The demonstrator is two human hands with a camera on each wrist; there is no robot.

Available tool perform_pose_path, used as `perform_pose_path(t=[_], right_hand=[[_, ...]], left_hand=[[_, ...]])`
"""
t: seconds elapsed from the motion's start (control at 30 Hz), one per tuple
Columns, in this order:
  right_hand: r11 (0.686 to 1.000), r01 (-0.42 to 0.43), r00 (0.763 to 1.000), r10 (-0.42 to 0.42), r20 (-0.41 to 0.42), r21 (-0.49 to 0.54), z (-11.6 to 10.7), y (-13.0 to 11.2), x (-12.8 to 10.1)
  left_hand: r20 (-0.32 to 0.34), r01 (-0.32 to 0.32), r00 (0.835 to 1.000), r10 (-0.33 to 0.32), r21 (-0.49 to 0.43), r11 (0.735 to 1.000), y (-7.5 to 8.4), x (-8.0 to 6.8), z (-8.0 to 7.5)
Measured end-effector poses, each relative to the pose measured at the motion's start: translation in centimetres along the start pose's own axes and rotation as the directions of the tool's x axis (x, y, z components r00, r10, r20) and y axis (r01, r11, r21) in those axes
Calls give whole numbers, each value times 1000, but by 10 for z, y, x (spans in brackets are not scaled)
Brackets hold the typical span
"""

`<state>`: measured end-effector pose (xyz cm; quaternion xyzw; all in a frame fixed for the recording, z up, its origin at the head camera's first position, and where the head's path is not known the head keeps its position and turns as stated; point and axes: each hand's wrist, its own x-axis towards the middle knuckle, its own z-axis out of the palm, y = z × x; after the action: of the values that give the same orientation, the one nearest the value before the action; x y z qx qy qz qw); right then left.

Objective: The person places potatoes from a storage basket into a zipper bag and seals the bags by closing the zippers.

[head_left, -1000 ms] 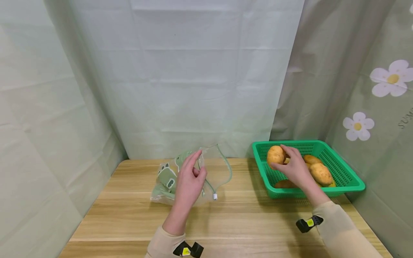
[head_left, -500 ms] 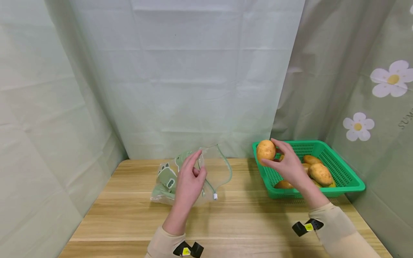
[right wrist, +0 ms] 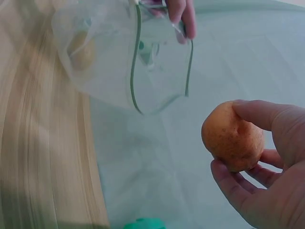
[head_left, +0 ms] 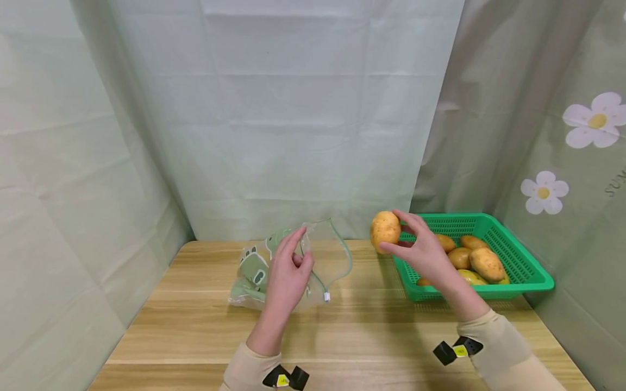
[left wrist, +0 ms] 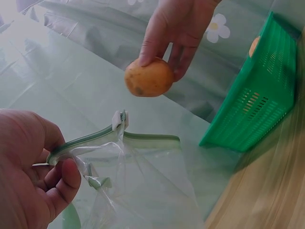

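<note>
My right hand (head_left: 430, 255) grips a round yellow-brown potato (head_left: 385, 230) between thumb and fingers. It holds the potato up in the air, left of the green basket (head_left: 479, 291). With thumb and fingers my left hand (left wrist: 28, 167) pinches the rim of a clear zip bag (left wrist: 155, 176). The bag has a green seal, a white slider (left wrist: 118, 120) and green printed figures, and its mouth gapes to the right. Through the bag's wall, a brownish round thing (right wrist: 82, 50) shows faintly in the right wrist view. The left hand covers part of the bag in the head view.
Several potatoes (head_left: 487, 264) lie in the basket at the right of the wooden table (head_left: 362, 347). Pale cloth (head_left: 303, 136) hangs behind the table and along both sides. Bare wood shows between bag and basket.
My right hand has carried the potato left, from over the basket to beyond its left rim. More potatoes in the basket now show. The left hand and bag stay put.
</note>
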<state>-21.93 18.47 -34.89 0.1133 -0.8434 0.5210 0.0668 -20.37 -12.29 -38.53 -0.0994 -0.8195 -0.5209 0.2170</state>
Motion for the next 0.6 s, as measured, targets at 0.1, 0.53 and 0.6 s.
perform_pose_path(t=[0.1,0.53,0.6], right_hand=[[1000,2,1000,-2,15,31,6,-1,1],[997,51,996,-55,74,62,43,-5,6],[995,73,993,-79,84,67,51,-5,7]], left_hand=[[2,4,1000,-4,7,1000,0,0,0],[-15,-21,1000,21,0,1000,-1,1,2],[-11,-16,1000,16,-2,1000,0,1,2]])
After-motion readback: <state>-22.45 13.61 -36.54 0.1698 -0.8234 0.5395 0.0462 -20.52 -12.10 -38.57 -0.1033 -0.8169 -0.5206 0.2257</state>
